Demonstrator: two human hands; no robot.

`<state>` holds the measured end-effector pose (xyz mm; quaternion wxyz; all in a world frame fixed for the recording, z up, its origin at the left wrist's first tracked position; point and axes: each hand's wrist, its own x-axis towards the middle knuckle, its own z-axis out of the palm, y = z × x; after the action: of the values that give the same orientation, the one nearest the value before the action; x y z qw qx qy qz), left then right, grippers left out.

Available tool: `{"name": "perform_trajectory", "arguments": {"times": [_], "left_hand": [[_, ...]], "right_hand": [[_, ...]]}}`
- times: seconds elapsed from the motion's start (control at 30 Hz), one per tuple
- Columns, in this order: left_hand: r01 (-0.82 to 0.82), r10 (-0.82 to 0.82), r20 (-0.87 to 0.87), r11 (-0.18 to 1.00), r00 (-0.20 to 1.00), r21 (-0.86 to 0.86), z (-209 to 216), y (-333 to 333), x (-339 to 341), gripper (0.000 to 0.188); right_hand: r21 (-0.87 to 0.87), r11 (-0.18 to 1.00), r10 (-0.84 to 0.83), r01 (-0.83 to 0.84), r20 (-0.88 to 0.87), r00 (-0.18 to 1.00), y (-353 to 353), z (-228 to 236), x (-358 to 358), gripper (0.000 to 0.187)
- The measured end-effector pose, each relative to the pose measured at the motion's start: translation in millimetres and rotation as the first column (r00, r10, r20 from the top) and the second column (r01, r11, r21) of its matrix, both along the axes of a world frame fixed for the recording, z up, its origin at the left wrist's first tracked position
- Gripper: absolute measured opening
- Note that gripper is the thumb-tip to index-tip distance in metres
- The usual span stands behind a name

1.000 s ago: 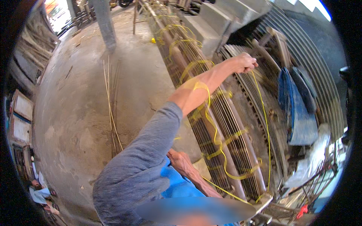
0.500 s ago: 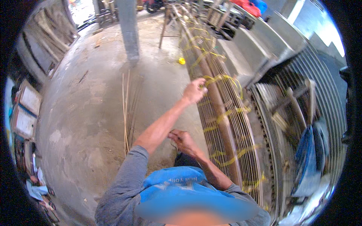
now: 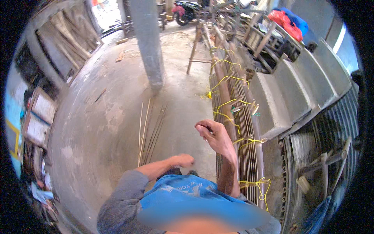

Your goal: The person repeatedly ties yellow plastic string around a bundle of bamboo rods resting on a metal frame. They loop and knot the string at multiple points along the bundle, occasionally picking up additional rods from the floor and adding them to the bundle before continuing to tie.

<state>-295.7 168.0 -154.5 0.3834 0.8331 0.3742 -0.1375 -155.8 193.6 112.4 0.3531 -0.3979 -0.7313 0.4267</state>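
Cannot tell if pinching anything with curled bare left hand (image 3: pixel 182 160) or leftward-bent right hand (image 3: pixel 216 137), near brown slatted frame (image 3: pixel 249 162).

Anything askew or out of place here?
Nothing clearly damaged. Two mild oddities: long, thin pale and dark strips lie loose and splayed on the grey concrete floor, apart from the long brown slatted rack; and thin yellow cord hangs in loose, untidy loops at the rack's near end.

left hand (image 3: pixel 184 160) drawn back near the shirt (image 3: pixel 177 192), away from the slats (image 3: pixel 250 163), right hand (image 3: pixel 217 136) moved farther out
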Motion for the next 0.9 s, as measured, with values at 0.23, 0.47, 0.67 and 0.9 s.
{"name": "perform_trajectory", "arguments": {"times": [0.23, 0.47, 0.67, 0.9], "left_hand": [[-0.247, 0.246, -0.19, 0.969, 0.951, 0.017, -44.6, 181.3, -196.8, 0.026], [-0.274, 0.251, 0.121, 0.932, 0.96, 0.237, 63.3, 443.5, -180.4, 0.021], [-0.168, -0.511, 0.745, 0.766, 0.428, 0.621, 179.1, 597.6, 72.8, 0.019], [0.668, -0.807, 0.365, 0.59, 0.465, 0.454, 158.0, 635.1, 180.9, 0.022]], "right_hand": [[-0.055, 0.998, -0.027, 0.035, 0.145, 0.989, 154.9, -47.5, -31.9, 0.018], [0.151, 0.782, -0.624, 0.605, 0.187, 0.759, 300.7, -87.0, -53.2, 0.022], [0.374, 0.249, -0.962, 0.893, 0.206, 0.182, 393.7, -128.9, -7.4, 0.018], [0.005, 0.178, -0.92, 0.984, 0.355, 0.165, 433.4, -89.8, -5.5, 0.025]]}}
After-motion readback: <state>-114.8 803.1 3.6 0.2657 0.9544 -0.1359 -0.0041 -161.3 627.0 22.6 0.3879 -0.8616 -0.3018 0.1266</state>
